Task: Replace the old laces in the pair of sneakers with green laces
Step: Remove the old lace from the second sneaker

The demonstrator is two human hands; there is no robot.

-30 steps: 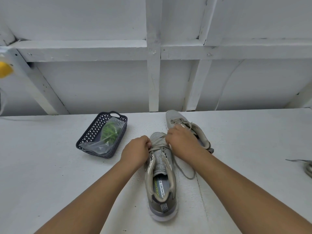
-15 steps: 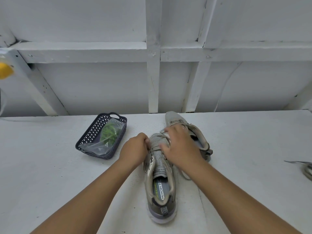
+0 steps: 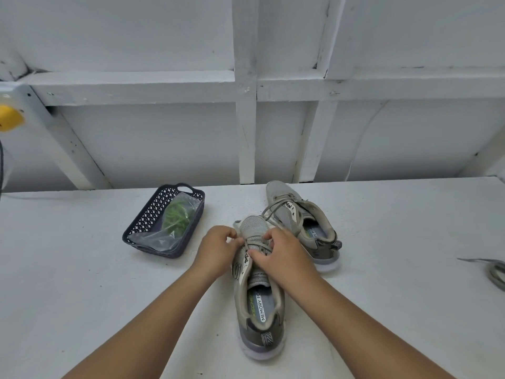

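Head view, lace removal on the near sneaker (image 3: 258,291). Your left hand (image 3: 217,248) has its fingers curled in a pinch on the old grey lace (image 3: 257,243) at the shoe's left eyelet row, beside the toe mesh. Your right hand (image 3: 285,257) is also curled, thumb and forefinger closing on the lace crossing over the tongue, just across from your left fingertips; exactly which strand it holds cannot be told. Half a second ago this right hand lay spread flat over the upper; it has since drawn back and bunched into a pinch, and the loose lace end that trailed on the table to the right of the shoe is no longer visible. This suggests that you are now working the lace out row by row, near the toe end, so removal on this shoe looks well advanced but not finished.

The second sneaker (image 3: 300,222) lies just beyond your right knuckles, still laced in grey. The green laces (image 3: 176,217) sit bagged in the dark basket (image 3: 144,222), well to the left of your left fingers, untouched. A grey strap-like object (image 3: 496,272) lies far right on the white table (image 3: 82,283); what it is cannot be told.
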